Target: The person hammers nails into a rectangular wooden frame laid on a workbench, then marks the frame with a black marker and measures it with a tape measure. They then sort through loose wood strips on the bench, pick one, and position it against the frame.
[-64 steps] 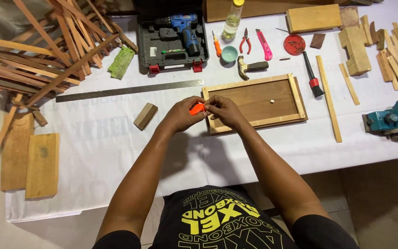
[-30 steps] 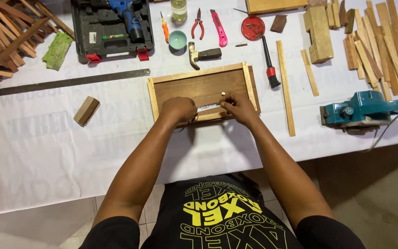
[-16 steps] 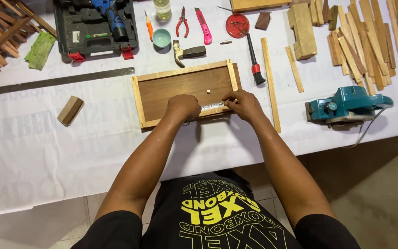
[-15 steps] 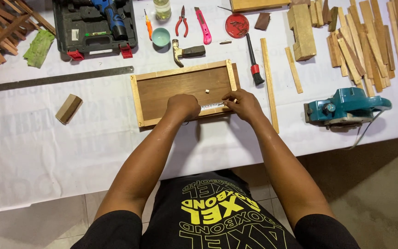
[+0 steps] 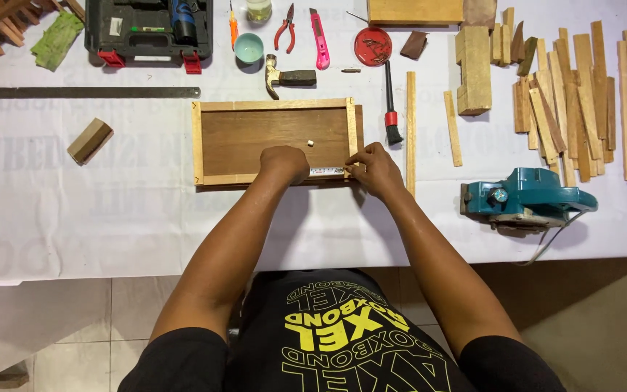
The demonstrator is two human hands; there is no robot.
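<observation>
Both hands have stayed on the near rail of the wooden frame, though the whole scene now sits a little further right and lower in view than half a second ago, and the orange piece held two seconds back is no longer seen.

Across the frame stretches a table under a white cloth (image 5: pixel 110 218). At its centre lies the wooden frame (image 5: pixel 273 138), a shallow rectangle with a dark panel and pale rails. In the upper left stands an open black tool case (image 5: pixel 146 33), below it a long steel ruler (image 5: pixel 81 92). A teal electric planer (image 5: pixel 524 199) sits at the right, with wooden slats (image 5: pixel 575 94) above it. A hammer (image 5: pixel 288 76) lies just above the frame and a small wood block (image 5: pixel 90 140) lies left of it.

The left hand (image 5: pixel 284 163) is curled into a fist on the near rail; what it holds cannot be told. The right hand (image 5: pixel 375 167) pinches with narrow fingertips at the frame's lower right corner, where a thin white strip (image 5: pixel 322 171) runs between the hands.
</observation>
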